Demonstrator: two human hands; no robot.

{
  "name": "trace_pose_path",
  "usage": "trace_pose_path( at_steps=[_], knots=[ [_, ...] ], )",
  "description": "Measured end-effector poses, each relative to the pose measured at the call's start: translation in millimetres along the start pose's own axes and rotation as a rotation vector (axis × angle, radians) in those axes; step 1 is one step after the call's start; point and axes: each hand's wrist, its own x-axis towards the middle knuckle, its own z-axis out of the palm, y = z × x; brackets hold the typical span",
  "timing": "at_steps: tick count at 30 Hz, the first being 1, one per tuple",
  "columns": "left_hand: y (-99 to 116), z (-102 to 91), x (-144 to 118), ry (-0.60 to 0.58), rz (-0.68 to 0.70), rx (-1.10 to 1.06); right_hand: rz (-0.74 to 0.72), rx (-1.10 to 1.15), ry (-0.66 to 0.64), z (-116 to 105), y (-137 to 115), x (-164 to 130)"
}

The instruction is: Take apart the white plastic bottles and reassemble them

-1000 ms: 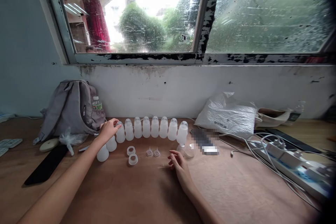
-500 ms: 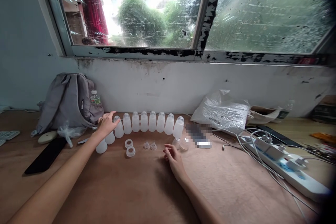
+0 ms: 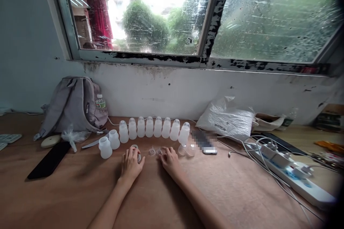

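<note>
My left hand point(image 3: 131, 164) rests over the white bottle rings point(image 3: 139, 157), thumb and fingers closed around the nearer one. Two clear silicone nipples lie side by side in the middle, and the fingertips of my right hand point(image 3: 170, 160) are closed on the right-hand nipple point(image 3: 159, 152). A curved row of capped milky baby bottles point(image 3: 149, 128) stands behind both hands. At its left end two open bottles point(image 3: 105, 148) stand upright without caps. Clear dome caps point(image 3: 190, 150) sit to the right of my right hand, below the last capped bottle.
A phone point(image 3: 209, 146) lies right of the bottles, with a silver plastic parcel point(image 3: 225, 116) behind it. Cables run to a white power strip point(image 3: 298, 175) at right. On the left are a grey backpack point(image 3: 72, 107), a black flat case point(image 3: 48, 161) and a crumpled plastic bag point(image 3: 73, 136).
My left hand has left the bottles at the left and come to the rings. My right hand has moved slightly left, onto the nipple. Both uncapped bottles now show fully.
</note>
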Motion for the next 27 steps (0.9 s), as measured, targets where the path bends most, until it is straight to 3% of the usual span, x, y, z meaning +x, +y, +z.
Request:
trace_pose_path(
  at_steps=[4, 8, 15, 23, 27],
  knots=[
    [-9.5, -2.5, 0.9, -0.049, 0.003, 0.003, -0.028, -0.042, -0.020, -0.5, -5.4, 9.6],
    [-12.5, 0.5, -1.0, -0.128, 0.045, -0.129, -0.182, 0.020, -0.084, -21.6, -18.7, -2.7],
    [6.7, 0.6, -8.3, -0.067, 0.219, -0.476, -0.256, 0.000, -0.284, -39.4, -24.3, -30.7],
    [28.0, -4.3, -15.9, -0.172, 0.376, -0.437, -0.129, 0.146, -0.156, -28.7, -12.6, -28.6],
    [29.6, 0.3, -17.3, -0.274, 0.347, -0.342, -0.108, 0.196, -0.138, -29.3, -12.9, -28.3]
  ],
)
